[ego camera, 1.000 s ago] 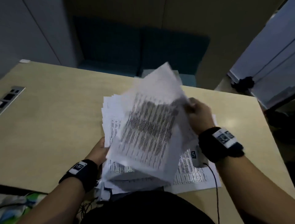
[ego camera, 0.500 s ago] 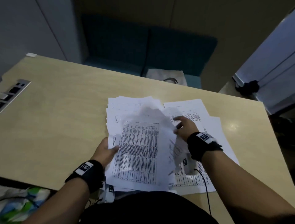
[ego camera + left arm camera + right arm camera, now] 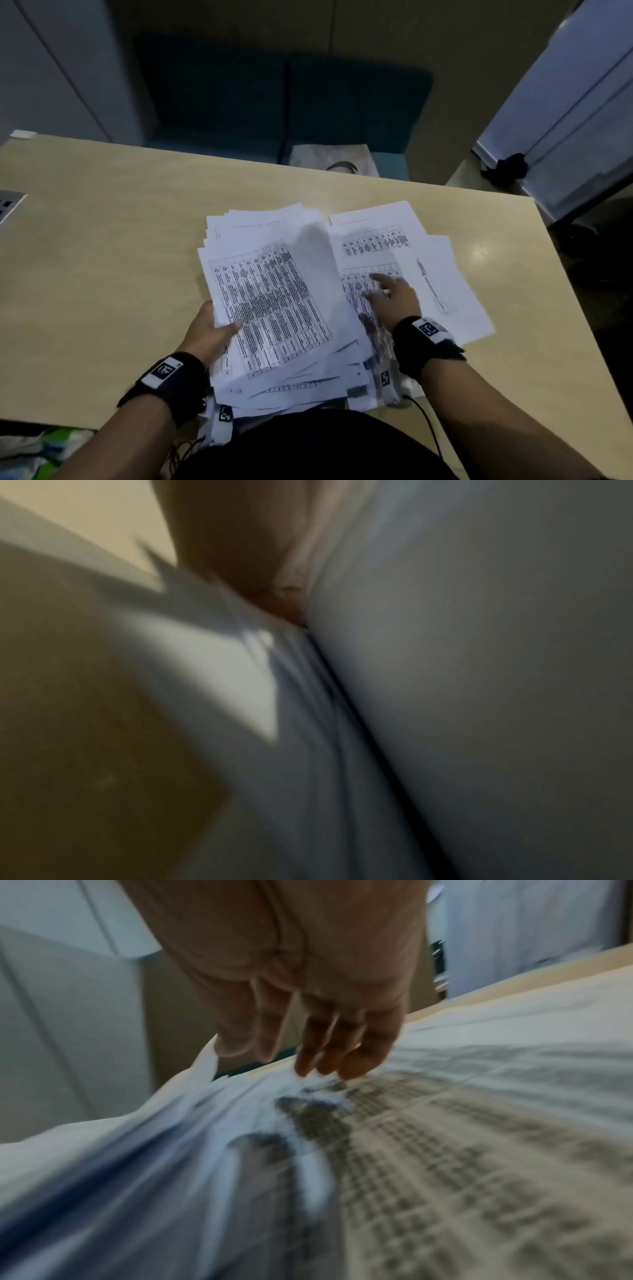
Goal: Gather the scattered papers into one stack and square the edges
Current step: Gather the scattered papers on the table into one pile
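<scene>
On the tabletop, near edge: a loose pile and several spread sheets are lying in front of the person.
Tabletop (image 3: 102, 274): pale wood-look surface, carrying all the papers.
Paper pile (image 3: 274, 308): printed sheets with dense tables are sitting unevenly fanned, edges not aligned; the near corners are hanging past the tabletop edge toward the person's body. The top sheet is curling upward along its right side.
Spread sheets (image 3: 442, 274): a few printed pages are lying flat to the right of the pile, overlapping one another and partly tucked under it.
Left hand (image 3: 209, 329): gripping the left edge of the pile, thumb lying on the top sheet, fingers going beneath; the left wrist view is showing only blurred paper edges (image 3: 479, 669) against the hand.
Right hand (image 3: 390, 298): released and holding nothing, fingers (image 3: 308, 1058) extended, tips touching a printed sheet just right of the pile.
Wrists: each is wearing a black band with a white marker tag.
Background: teal upholstered seat (image 3: 274, 102) is standing beyond the far tabletop edge.
</scene>
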Motion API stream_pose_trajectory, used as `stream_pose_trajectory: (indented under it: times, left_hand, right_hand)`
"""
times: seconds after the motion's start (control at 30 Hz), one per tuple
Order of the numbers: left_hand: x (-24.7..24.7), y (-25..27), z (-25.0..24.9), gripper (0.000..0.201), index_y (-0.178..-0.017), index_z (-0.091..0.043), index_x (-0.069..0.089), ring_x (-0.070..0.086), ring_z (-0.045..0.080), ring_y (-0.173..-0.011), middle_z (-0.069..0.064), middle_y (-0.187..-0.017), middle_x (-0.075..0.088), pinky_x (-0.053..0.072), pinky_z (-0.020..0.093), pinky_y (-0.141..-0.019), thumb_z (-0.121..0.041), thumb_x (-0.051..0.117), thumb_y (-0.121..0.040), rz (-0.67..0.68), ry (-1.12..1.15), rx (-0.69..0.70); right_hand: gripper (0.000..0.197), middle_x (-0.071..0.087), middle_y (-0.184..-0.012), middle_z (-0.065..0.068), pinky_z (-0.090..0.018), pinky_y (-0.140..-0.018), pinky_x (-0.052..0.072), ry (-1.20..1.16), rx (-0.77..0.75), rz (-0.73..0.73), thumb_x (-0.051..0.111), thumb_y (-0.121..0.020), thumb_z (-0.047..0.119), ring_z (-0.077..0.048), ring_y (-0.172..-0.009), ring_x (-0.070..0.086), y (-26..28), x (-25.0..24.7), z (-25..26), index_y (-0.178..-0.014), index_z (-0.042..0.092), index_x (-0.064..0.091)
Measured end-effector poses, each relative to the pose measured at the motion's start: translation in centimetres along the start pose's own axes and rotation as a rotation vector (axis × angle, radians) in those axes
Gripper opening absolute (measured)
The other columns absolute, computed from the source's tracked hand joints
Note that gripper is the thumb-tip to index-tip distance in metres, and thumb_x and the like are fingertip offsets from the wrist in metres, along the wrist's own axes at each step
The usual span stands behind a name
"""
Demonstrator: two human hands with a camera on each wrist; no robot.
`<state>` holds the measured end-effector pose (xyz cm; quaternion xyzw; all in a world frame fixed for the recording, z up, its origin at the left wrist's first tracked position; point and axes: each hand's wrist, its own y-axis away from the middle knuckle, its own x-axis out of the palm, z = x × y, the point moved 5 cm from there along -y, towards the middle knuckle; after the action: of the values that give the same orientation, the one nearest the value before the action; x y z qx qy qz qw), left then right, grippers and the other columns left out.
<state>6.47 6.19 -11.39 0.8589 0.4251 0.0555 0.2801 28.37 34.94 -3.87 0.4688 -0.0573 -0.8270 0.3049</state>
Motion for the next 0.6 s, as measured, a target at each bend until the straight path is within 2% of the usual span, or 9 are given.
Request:
stream_pose_trajectory:
  times: [0.07, 0.13, 0.2, 0.27, 0.33, 0.4, 0.43, 0.53, 0.6]
  left_hand:
    - [0.1, 0.0, 0.1, 0.069, -0.147, -0.023, 0.033, 0.042, 0.024, -0.135, -0.002, -0.152, 0.041, 0.034, 0.045, -0.110, -0.015, 0.071, -0.090, 0.003, 0.058, -0.023]
    - [0.0, -0.1, 0.4, 0.083, -0.151, -0.028, 0.027, 0.033, 0.026, -0.144, -0.003, -0.160, 0.031, 0.030, 0.053, -0.114, -0.022, 0.076, -0.084, 0.006, 0.068, -0.038]
    - [-0.6, -0.8, 1.0, 0.091, -0.151, -0.030, 0.027, 0.032, 0.027, -0.145, -0.002, -0.161, 0.030, 0.030, 0.055, -0.114, -0.028, 0.080, -0.076, -0.004, 0.061, -0.026]
    - [-0.6, -0.9, 0.9, 0.096, -0.150, -0.026, 0.032, 0.037, 0.028, -0.143, 0.001, -0.158, 0.036, 0.032, 0.054, -0.113, -0.031, 0.086, -0.071, 0.009, 0.073, -0.013]
    - [-0.3, -0.6, 0.3, 0.098, -0.150, -0.022, 0.034, 0.039, 0.029, -0.142, 0.002, -0.157, 0.037, 0.033, 0.051, -0.113, -0.033, 0.089, -0.069, 0.013, 0.084, -0.006]
    - [0.0, -0.1, -0.1, 0.090, -0.154, -0.018, 0.028, 0.030, 0.028, -0.146, 0.000, -0.161, 0.029, 0.028, 0.047, -0.116, -0.021, 0.080, -0.081, 0.013, 0.111, 0.004]
    - [0.0, 0.0, 0.0, 0.089, -0.156, -0.016, 0.022, 0.023, 0.026, -0.149, 0.000, -0.163, 0.022, 0.025, 0.045, -0.117, -0.016, 0.076, -0.085, 0.026, 0.130, -0.001]
    - [0.5, 1.5, -1.4, 0.086, -0.157, -0.014, 0.015, 0.013, 0.022, -0.152, 0.000, -0.165, 0.014, 0.020, 0.043, -0.118, -0.011, 0.070, -0.090, 0.049, 0.152, -0.009]
    - [0.5, 1.3, -1.2, 0.085, -0.156, -0.014, 0.019, 0.018, 0.020, -0.150, -0.001, -0.163, 0.019, 0.022, 0.041, -0.116, -0.009, 0.070, -0.089, 0.060, 0.169, -0.006]
  right_hand:
    - [0.090, 0.044, -0.132, -0.013, -0.051, -0.099, 0.041, 0.208, 0.207, -0.156, 0.080, -0.062, 0.058, -0.035, -0.125, 0.040, -0.2, -2.9, -3.1, -0.136, 0.024, 0.041]
    - [0.118, 0.039, -0.134, -0.017, -0.052, -0.099, 0.039, 0.321, 0.322, -0.134, 0.084, -0.044, 0.066, -0.037, -0.127, 0.036, 0.1, -4.3, -5.0, -0.136, 0.015, 0.033]
    - [0.124, 0.042, -0.131, -0.019, -0.049, -0.099, 0.042, 0.355, 0.360, -0.069, 0.088, -0.036, 0.064, -0.038, -0.124, 0.040, -0.1, -4.0, -5.7, -0.131, 0.008, 0.033]
    - [0.121, 0.047, -0.125, -0.020, -0.046, -0.095, 0.049, 0.217, 0.410, -0.056, 0.093, -0.030, 0.054, -0.038, -0.118, 0.049, -0.4, -3.4, -6.1, -0.124, 0.004, 0.036]
    - [0.112, 0.055, -0.118, -0.020, -0.040, -0.084, 0.055, 0.071, 0.425, -0.053, 0.097, -0.030, 0.045, -0.036, -0.107, 0.057, -0.8, -3.1, -6.2, -0.117, 0.001, 0.042]
    - [0.089, 0.063, -0.105, -0.016, -0.032, -0.068, 0.052, 0.090, 0.394, 0.006, 0.096, -0.040, 0.042, -0.029, -0.090, 0.060, -0.7, -3.0, -6.0, -0.106, -0.001, 0.055]
    - [0.076, 0.065, -0.099, -0.014, -0.029, -0.064, 0.049, 0.102, 0.369, 0.035, 0.094, -0.048, 0.040, -0.027, -0.083, 0.060, -0.6, -2.9, -5.8, -0.102, 0.000, 0.060]
    - [0.038, 0.065, -0.078, -0.008, -0.027, -0.063, 0.047, 0.033, 0.287, 0.018, 0.084, -0.068, 0.028, -0.024, -0.071, 0.061, -0.8, -3.8, -5.6, -0.093, 0.006, 0.065]
    - [0.021, 0.065, -0.074, -0.009, -0.028, -0.062, 0.048, -0.015, 0.242, -0.125, 0.075, -0.076, 0.023, -0.026, -0.067, 0.060, -1.1, -6.2, -5.6, -0.088, 0.007, 0.067]
